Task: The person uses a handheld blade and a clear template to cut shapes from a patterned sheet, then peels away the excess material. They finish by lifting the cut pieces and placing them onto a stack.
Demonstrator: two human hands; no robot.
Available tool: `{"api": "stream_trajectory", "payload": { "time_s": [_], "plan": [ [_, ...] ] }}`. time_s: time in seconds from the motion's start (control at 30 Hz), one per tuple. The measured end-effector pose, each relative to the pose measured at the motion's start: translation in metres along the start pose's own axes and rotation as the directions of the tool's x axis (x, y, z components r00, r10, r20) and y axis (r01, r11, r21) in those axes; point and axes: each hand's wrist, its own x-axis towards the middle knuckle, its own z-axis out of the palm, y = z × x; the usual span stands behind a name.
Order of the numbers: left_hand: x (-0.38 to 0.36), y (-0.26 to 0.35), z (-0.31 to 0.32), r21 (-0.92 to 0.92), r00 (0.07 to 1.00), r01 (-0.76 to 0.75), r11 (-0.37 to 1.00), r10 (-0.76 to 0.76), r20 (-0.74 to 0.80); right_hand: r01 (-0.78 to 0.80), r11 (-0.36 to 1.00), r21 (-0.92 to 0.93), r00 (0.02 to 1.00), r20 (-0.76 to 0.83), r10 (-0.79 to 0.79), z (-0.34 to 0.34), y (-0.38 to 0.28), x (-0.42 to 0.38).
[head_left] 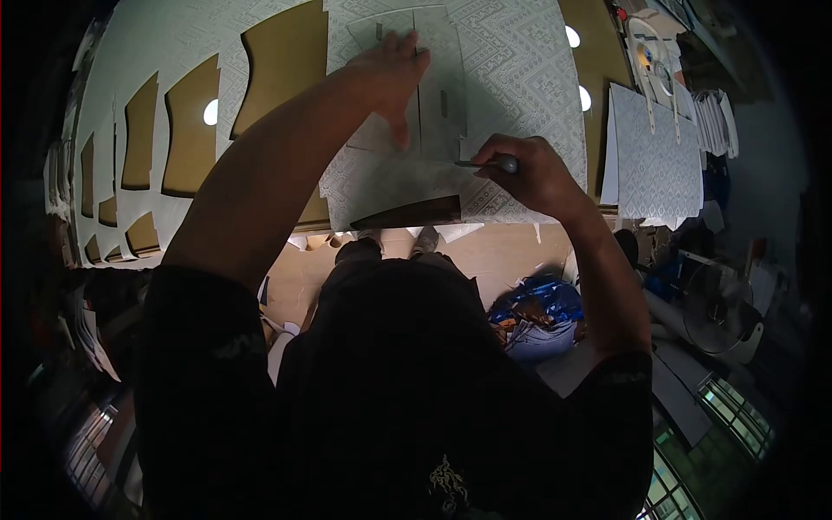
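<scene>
Patterned card sheet [520, 78] lies flat under the left hand's [390, 74] spread fingers; right hand's [529, 173] fingers clamp a knife [490, 162] at its lower edge, on the tabletop [607, 61].

Around the patterned sheet [511, 78] on the table [598, 61], room is tight. The left hand [390, 74] presses flat on its upper middle, forearm crossing the near-left corner, so that approach is blocked. The right hand [533, 173] with a thin tool [490, 162] covers the near edge. Right of the sheet, a stack of patterned panels [654, 160] crowds in. Left of it, cut-out strips [173, 130] lie flat and low, open above.
</scene>
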Motion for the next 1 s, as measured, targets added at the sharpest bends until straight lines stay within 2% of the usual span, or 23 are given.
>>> {"api": "stream_trajectory", "payload": {
  "time_s": [0.2,0.3,0.43,0.5,0.57,0.6,0.67,0.73,0.77,0.83,0.93,0.97,1.0],
  "plan": [
    [0.001,-0.001,0.002,0.042,0.998,-0.015,0.999,0.017,-0.064,0.024,0.997,-0.072,1.000,0.009,-0.024,0.001,-0.001,0.001],
    [-0.002,0.003,-0.009,0.003,0.999,0.003,1.000,-0.003,0.034,0.059,0.988,-0.143,0.998,0.023,-0.056,0.004,0.001,0.001],
    [-0.001,0.007,-0.012,0.022,0.998,0.007,1.000,-0.008,0.064,0.071,0.996,-0.063,0.997,-0.012,-0.072,0.009,0.006,-0.003],
    [-0.001,0.005,-0.008,0.044,0.997,0.014,0.999,-0.018,0.082,0.022,0.999,0.045,0.996,-0.091,-0.018,0.023,0.014,-0.004],
    [0.001,0.004,-0.001,0.142,1.000,-0.019,0.990,0.022,-0.022,0.050,0.996,0.072,0.993,-0.106,-0.042,0.054,0.017,0.012],
    [0.002,0.003,-0.003,0.152,1.000,-0.014,0.988,0.017,-0.017,0.068,0.994,0.085,0.992,-0.115,-0.058,0.073,0.013,0.025],
    [0.002,0.005,-0.004,0.098,1.000,0.002,0.995,-0.004,0.023,0.112,0.991,0.067,0.968,-0.233,-0.094,0.126,-0.016,0.065],
    [0.000,0.008,-0.008,0.072,0.998,0.003,0.997,-0.008,0.059,0.213,0.969,-0.124,0.902,-0.357,-0.243,0.157,-0.040,0.100],
    [-0.001,0.006,-0.013,0.043,0.997,0.003,0.999,-0.007,0.083,0.224,0.967,-0.119,0.895,-0.368,-0.253,0.156,-0.045,0.100],
    [-0.002,0.008,-0.013,0.061,0.996,0.007,0.998,-0.013,0.092,0.127,0.986,0.108,0.967,-0.236,-0.099,0.151,-0.060,0.080],
    [-0.002,0.007,-0.014,0.067,0.996,0.009,0.998,-0.015,0.086,0.155,0.971,0.184,0.979,-0.163,-0.125,0.122,-0.049,0.025],
    [-0.002,0.008,-0.014,0.070,0.996,0.004,0.998,-0.010,0.090,0.143,0.974,0.176,0.979,-0.167,-0.113,0.116,-0.042,0.008],
    [-0.001,0.007,-0.014,0.067,0.996,-0.018,0.998,0.012,0.083,0.100,0.984,0.148,0.966,-0.250,-0.061,0.110,-0.035,-0.008]
  ]
}}
